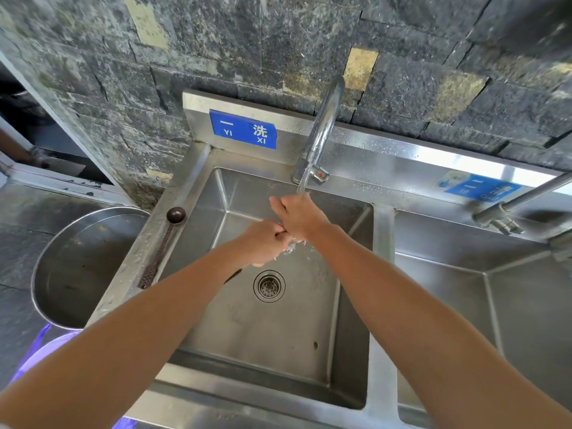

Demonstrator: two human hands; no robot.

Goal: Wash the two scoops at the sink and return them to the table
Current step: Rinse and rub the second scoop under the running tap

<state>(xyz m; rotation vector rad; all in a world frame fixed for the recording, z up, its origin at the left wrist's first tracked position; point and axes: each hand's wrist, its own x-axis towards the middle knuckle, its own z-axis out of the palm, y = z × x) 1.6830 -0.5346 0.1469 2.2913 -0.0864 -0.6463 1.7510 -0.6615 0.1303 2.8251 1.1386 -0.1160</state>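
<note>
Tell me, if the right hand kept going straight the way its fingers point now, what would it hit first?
The right hand points up and left under the running water, toward the basin's back wall. It would probably meet that wall first, below the blue sign, though depth is hard to judge.

The sink point(216, 193) is brushed stainless steel, dull-shiny, with water drops along its rim and back ledge. Its drain strainer point(269, 286) is brighter, polished metal. The tap point(325, 125) is chromed and mirror-glossy. The wall point(278, 41) behind is rough, split dark stone with a few yellowish blocks, matt and uneven. A blue sign point(243, 129) on the splashback looks like smooth glossy plastic film. On the sink's left rim lies a scoop point(164, 243) of dark brown, matt material, likely plastic, its handle textured with small bumps. Beside the sink, a round basin point(62, 258) is scuffed, stained metal. Both hands point(263, 243) are bare and wet.
</note>
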